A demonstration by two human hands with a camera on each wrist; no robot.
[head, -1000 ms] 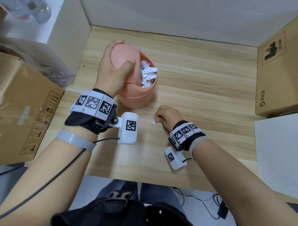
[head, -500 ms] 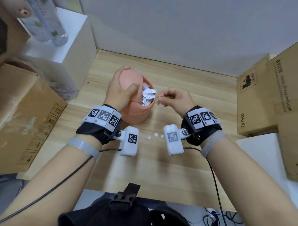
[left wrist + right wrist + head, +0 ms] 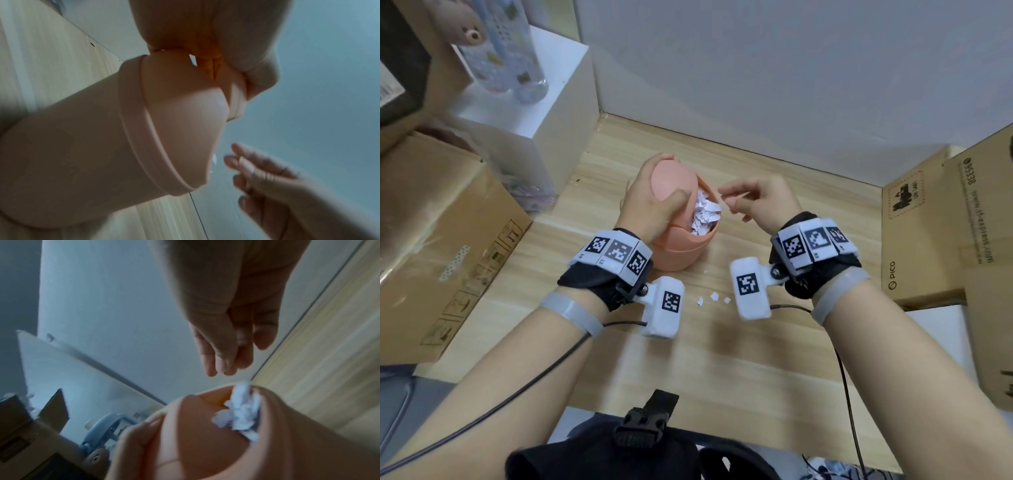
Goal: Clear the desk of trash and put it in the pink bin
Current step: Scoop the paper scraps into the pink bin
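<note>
Gripping swing lid (image 3: 671,183) of pink bin (image 3: 681,253) with left hand (image 3: 650,209); right hand (image 3: 756,202) loosely uncurled just right of opening, holding nothing visible; paper scraps (image 3: 714,297) on desk (image 3: 722,359) near.

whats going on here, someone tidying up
A person is clearing torn paper off a light wooden desk. The left hand holds the swing lid of a small round pink bin tipped open; white paper scraps fill it to the rim. The right hand hovers beside the opening, fingers loose. Three tiny white bits lie on the desk between the wrists.
</note>
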